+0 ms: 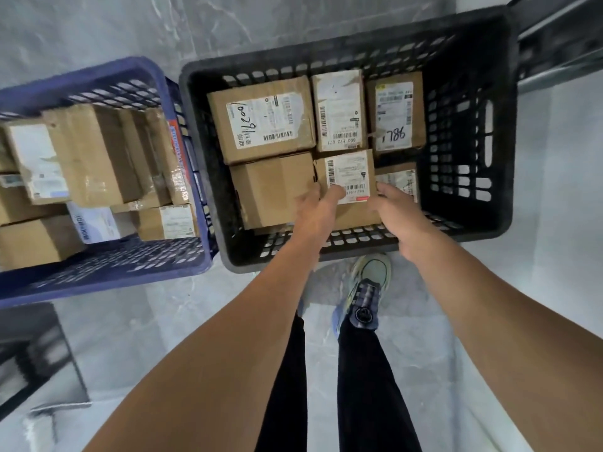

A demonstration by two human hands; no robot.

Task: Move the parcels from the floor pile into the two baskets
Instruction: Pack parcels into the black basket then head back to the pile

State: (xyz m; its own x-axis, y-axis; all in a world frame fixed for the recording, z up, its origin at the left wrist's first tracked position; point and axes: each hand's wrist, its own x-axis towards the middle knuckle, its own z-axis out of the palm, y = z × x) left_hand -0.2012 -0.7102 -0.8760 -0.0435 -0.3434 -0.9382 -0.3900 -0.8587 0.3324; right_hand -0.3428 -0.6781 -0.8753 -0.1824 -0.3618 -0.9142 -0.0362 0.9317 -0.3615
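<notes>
Head view: my left hand (318,208) and right hand (396,213) clamp a small labelled parcel (352,172) between them. The left thumb lies on the label, and the right fingers are curled over the right edge. The parcel sits in the near row of the black basket (199,132), wedged between a plain box (274,187) on its left and a half-hidden parcel (399,179) on its right.

Risks, in my judgement: the slot is tight, so fingers could be pinched against the neighbours. A corner could also ride up on one of them and leave the parcel tilted.

The blue basket (98,285) stands just beside on the left and is also loaded with parcels. A shoe (368,288) stands against the black basket's near wall. The floor pile is out of view, so I cannot tell how much remains.
</notes>
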